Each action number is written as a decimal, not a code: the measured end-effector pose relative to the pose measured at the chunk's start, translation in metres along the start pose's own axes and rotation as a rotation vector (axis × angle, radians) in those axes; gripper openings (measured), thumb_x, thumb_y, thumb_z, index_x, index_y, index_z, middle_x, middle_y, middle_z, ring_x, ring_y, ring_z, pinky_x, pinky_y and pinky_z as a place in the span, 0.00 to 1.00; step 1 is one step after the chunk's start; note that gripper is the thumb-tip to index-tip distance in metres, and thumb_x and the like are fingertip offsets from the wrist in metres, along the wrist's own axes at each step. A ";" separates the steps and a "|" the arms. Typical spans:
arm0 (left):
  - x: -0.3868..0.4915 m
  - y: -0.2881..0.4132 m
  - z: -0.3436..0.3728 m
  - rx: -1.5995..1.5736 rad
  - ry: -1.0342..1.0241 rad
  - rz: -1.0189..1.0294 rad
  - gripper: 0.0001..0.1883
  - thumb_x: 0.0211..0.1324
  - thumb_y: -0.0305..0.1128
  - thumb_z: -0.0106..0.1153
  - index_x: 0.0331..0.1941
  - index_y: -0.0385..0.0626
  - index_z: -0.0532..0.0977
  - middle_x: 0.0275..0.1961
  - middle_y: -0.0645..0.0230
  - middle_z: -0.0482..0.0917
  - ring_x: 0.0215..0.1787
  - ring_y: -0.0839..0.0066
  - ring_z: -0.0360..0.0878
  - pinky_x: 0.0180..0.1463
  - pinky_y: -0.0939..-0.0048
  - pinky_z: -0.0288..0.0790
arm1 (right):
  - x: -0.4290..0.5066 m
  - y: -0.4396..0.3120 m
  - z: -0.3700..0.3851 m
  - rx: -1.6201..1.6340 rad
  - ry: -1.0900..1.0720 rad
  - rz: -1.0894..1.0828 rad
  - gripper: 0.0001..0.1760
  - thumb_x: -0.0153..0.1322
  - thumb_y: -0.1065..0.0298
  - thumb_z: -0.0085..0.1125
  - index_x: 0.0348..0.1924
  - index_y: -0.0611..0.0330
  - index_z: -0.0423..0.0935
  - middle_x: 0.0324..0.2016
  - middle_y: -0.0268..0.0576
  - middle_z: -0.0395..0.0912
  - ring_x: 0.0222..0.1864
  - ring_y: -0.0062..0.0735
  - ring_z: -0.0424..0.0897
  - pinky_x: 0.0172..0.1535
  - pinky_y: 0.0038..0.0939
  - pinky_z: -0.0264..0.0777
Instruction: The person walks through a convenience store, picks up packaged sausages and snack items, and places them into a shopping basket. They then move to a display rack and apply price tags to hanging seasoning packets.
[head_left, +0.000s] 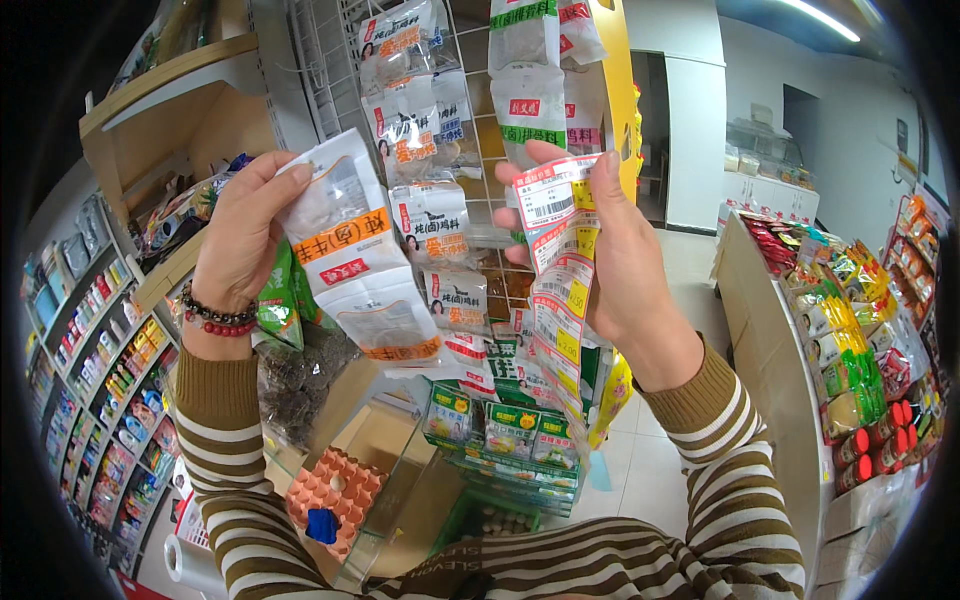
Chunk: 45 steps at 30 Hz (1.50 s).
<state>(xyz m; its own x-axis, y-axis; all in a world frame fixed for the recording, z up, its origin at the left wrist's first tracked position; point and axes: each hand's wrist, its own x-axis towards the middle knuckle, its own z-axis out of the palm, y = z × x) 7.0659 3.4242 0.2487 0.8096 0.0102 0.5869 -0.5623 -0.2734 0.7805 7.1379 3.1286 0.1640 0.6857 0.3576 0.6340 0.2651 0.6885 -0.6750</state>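
Note:
My left hand (244, 217) pinches the top corner of a joined strip of white and orange seasoning packets (360, 255), which hangs tilted in front of a wire rack. A long strip of shelf price labels (559, 277) with red borders and yellow fields is held in my right hand (619, 247), thumb at its upper edge. The labels dangle down and curl towards the lower end. Behind both hands, more strips of white seasoning packets (427, 217) hang on the wire rack (474, 45). Green-topped packets (527, 105) hang beside them.
Below stand green display boxes of pickle pouches (510, 431) and an orange egg tray (337, 487) holding one egg and a blue object. Shelves of bottles (105, 352) rise at left. A counter (772, 337) with snack packs and red-lidded jars (874, 442) runs along the right.

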 end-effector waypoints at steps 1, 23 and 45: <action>0.000 0.001 -0.004 0.012 0.017 0.002 0.13 0.65 0.34 0.57 0.46 0.36 0.76 0.41 0.69 0.82 0.42 0.82 0.79 0.48 0.78 0.72 | 0.003 0.003 -0.002 -0.020 -0.020 -0.014 0.35 0.80 0.40 0.33 0.65 0.61 0.64 0.50 0.43 0.78 0.44 0.28 0.80 0.41 0.30 0.79; 0.182 0.027 -0.107 0.412 0.435 -0.037 0.13 0.61 0.35 0.57 0.43 0.38 0.78 0.39 0.66 0.82 0.37 0.77 0.81 0.42 0.74 0.77 | -0.074 -0.015 -0.089 -0.321 0.490 -0.067 0.30 0.80 0.43 0.37 0.50 0.64 0.74 0.18 0.34 0.72 0.10 0.23 0.68 0.13 0.23 0.60; 0.200 0.032 -0.119 0.242 0.424 -0.186 0.14 0.61 0.32 0.56 0.47 0.35 0.76 0.45 0.58 0.83 0.44 0.69 0.81 0.53 0.64 0.76 | -0.098 -0.018 -0.131 -0.243 0.513 0.003 0.31 0.78 0.43 0.44 0.49 0.69 0.74 0.21 0.35 0.75 0.16 0.20 0.75 0.17 0.21 0.68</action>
<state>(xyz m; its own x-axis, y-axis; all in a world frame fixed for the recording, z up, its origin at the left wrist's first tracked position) 7.1897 3.5320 0.4169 0.7243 0.4546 0.5184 -0.3200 -0.4444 0.8368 7.1546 2.9990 0.0644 0.9121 -0.0347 0.4086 0.3695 0.5017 -0.7822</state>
